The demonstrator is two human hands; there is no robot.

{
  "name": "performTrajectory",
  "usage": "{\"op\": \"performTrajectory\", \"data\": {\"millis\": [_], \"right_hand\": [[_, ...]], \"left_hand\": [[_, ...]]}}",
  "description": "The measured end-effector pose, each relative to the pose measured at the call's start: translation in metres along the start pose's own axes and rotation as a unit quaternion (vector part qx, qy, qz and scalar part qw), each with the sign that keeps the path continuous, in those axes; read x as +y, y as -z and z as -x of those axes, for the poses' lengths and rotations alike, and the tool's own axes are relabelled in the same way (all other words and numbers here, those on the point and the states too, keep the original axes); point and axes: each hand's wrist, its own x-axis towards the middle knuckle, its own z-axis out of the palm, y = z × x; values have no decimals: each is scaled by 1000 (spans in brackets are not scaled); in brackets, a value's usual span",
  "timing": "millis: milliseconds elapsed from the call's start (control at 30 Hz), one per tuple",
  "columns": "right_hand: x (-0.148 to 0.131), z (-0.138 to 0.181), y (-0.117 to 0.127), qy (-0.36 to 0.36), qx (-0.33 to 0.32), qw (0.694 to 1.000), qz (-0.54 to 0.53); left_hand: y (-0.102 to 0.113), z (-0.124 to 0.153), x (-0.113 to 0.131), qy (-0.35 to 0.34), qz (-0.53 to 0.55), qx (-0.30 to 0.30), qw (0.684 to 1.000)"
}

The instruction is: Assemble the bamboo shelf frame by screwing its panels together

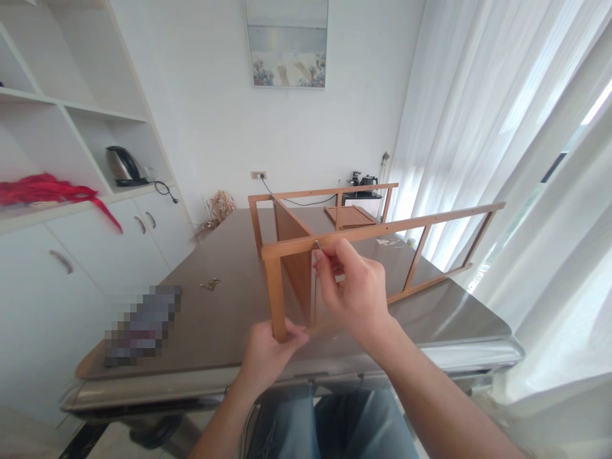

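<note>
A partly built wooden frame (382, 229) of orange-brown rails and a panel stands on the grey-brown table (229, 306). My left hand (268, 354) is wrapped around the foot of the nearest upright post at the table's front edge. My right hand (354, 290) is pinched on a small metal tool or screw (317, 245) pressed against the frame's near top rail, just right of the post. A loose wooden panel (350, 215) lies flat inside the frame at the far end.
Small metal fittings (210, 284) lie on the table to the left, with a blurred-out item (142, 324) nearer the front left corner. White cabinets with a kettle (122, 166) line the left wall. Curtains (502, 159) hang close on the right.
</note>
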Motion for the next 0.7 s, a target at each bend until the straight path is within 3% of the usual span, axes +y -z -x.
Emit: {"op": "performTrajectory", "data": {"millis": [100,267,367,467,700], "right_hand": [[0,0,-1,-9,-2,1000,-11],[-10,-14,13,39,17,999,-22],[-15,-10,24,13,40,997,-71],[-11,17,28,-42,64,992,-101],[18,102,0,-222,9,955,-199]], "left_hand": [[0,0,-2,-4,6,1,1000],[1,-1,-5,-19,-11,15,1000],[1,0,-3,-20,-10,27,999],[0,2,1,-17,19,58,998],[-13,1,6,-33,154,140,977]]}}
